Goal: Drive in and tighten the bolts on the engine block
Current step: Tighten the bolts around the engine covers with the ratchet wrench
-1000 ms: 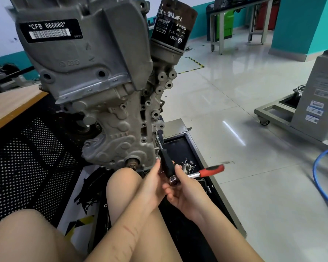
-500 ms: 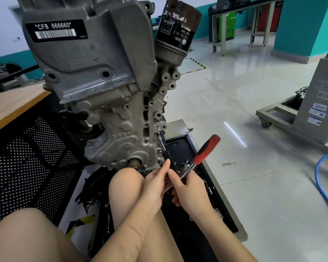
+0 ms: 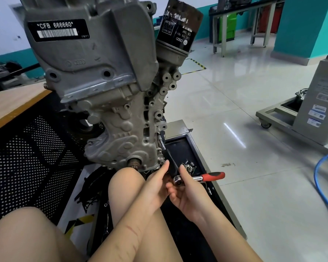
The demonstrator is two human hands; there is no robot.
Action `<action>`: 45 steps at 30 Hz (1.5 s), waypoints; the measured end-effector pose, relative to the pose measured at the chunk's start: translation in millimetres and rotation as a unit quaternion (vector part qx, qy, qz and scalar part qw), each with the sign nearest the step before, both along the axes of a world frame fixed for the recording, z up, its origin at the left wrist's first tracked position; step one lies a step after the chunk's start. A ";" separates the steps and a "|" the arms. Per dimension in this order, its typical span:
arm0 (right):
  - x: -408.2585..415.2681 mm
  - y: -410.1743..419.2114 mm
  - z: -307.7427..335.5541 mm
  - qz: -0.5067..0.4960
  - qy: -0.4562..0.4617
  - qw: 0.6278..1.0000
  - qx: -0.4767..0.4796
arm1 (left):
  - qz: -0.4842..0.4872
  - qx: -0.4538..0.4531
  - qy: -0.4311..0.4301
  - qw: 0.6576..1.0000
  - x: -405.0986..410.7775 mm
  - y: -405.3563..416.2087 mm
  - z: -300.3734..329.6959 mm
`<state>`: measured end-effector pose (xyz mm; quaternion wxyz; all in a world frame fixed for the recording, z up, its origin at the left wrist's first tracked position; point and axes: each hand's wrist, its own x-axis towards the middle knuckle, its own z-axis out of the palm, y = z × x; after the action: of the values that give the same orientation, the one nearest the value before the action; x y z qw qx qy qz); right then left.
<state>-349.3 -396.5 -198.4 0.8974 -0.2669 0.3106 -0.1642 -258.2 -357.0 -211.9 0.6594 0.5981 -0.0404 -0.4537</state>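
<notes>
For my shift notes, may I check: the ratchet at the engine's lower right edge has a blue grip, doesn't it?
Not quite: the head view shows the ratchet has a red and black grip, not blue. It does sit at the engine block's lower right edge, with both hands at its head.

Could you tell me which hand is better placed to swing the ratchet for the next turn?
Right. The right hand already sits at the ratchet head beside its red handle; the left hand steadies the extension.
</notes>
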 end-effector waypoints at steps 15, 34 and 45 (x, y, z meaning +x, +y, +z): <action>1.2 2.8 -3.1 0.006 0.083 0.953 -0.290 | -0.024 0.008 -0.005 1.000 -0.6 2.3 2.2; -1.0 3.4 -6.0 0.011 0.135 0.906 -0.401 | 0.051 0.009 -0.085 0.995 -3.6 0.6 -4.5; -1.4 -1.4 1.7 0.032 0.019 0.999 -0.002 | -0.028 -0.003 0.018 0.999 -1.5 1.6 0.4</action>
<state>-350.7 -397.9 -196.8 0.8958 -0.2813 0.3182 -0.1308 -259.7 -355.4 -211.5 0.6493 0.5860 -0.0464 -0.4827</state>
